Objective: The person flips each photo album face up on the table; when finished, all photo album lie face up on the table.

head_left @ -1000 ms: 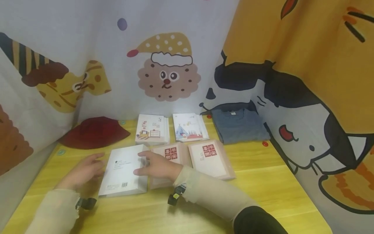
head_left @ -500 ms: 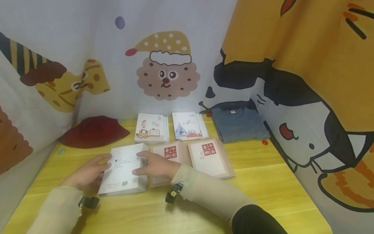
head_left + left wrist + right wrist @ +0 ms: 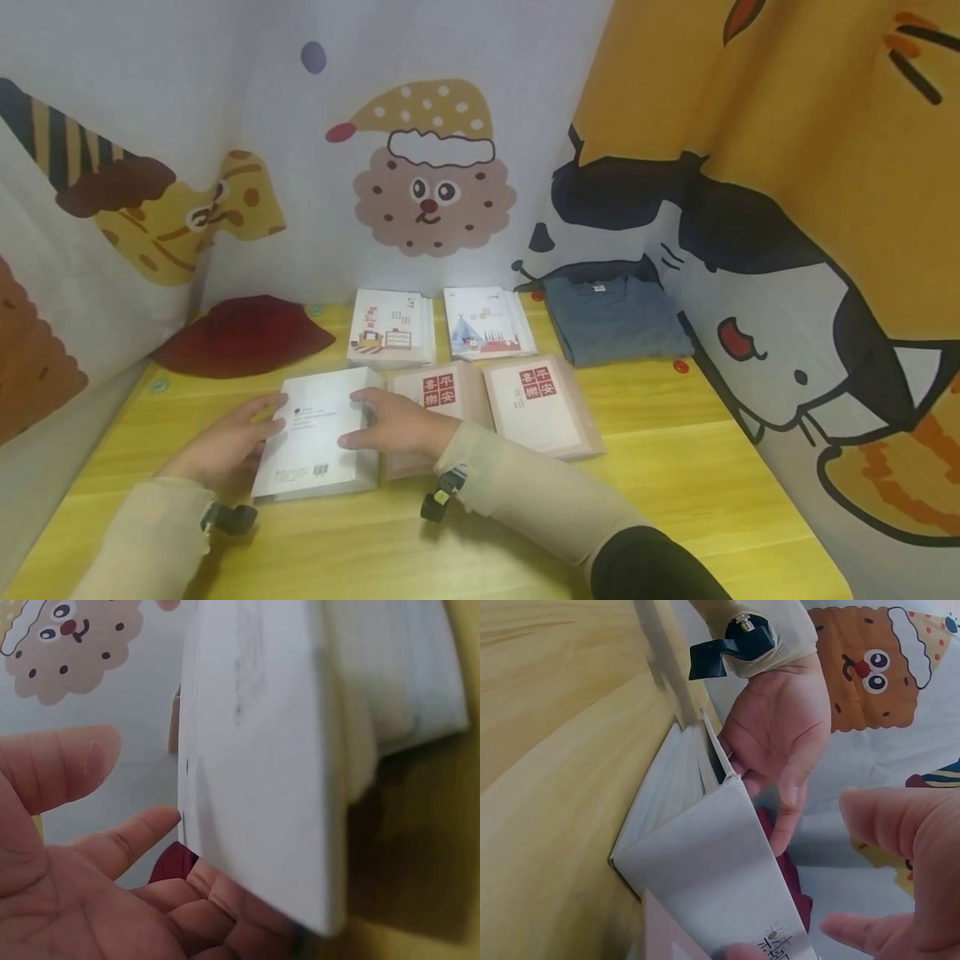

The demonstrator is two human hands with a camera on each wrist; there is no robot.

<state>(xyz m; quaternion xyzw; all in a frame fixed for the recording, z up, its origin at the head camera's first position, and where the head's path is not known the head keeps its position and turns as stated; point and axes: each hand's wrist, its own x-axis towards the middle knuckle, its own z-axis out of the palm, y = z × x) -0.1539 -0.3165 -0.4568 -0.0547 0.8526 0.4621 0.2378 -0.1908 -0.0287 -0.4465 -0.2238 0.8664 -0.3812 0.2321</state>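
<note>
A white curtain hangs behind your yellow bench, and toward the bench's far edge you have a folded blue-grey shirt on the right and a dark red hat on the left. Between them sit two white picture books, one with a dresser, one with a tent; nearer you lie two pink books, the right one in full view, the left one partly behind your wrist. The white book is on the near left of the bench, just beside that left pink book, between your hands. Its long axis seems to run away from you, leaning a little right at the far end; its spine faces your right hand and its free edge your left hand. That makes your left hand the nearer one to the side where the cover stands slightly off the pages. Your left hand is loosely open, one fingertip at the cover's edge, thumb clear, lower fingers bent behind it. Your right hand spreads thumb and finger wide over the spine side, gripping nothing. Smallest is the barcode, at the book's near end.
</note>
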